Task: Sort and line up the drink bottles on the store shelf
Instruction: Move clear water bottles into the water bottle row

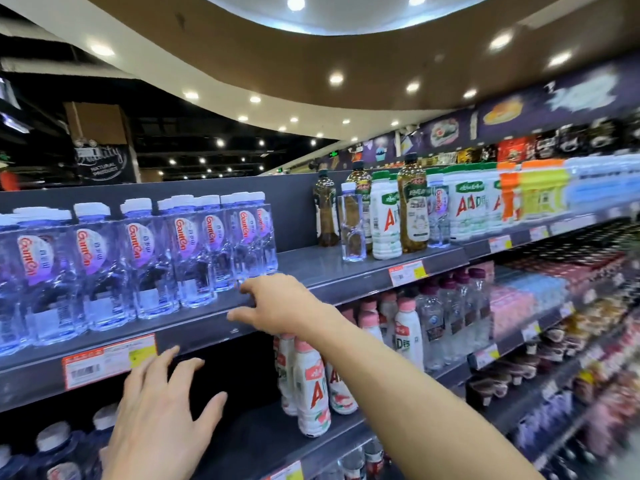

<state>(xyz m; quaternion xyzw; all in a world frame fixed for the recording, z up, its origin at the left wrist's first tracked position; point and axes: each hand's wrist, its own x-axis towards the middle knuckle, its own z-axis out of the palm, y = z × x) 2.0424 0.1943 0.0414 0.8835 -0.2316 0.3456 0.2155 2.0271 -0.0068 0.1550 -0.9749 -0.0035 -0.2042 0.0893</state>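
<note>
Both hands empty, fingers spread: the right hand [277,304] at the shelf [346,268] edge just below the water bottles [138,258], the left hand [162,410] lower, apart from them.

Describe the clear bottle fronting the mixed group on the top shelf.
On the top shelf, right of the gap past the Ganten water row, stands a mixed cluster. The clear bottle is front left. Unlike the white milk-drink bottle beside it and amber tea bottles behind, it is colourless, white-capped.
</note>
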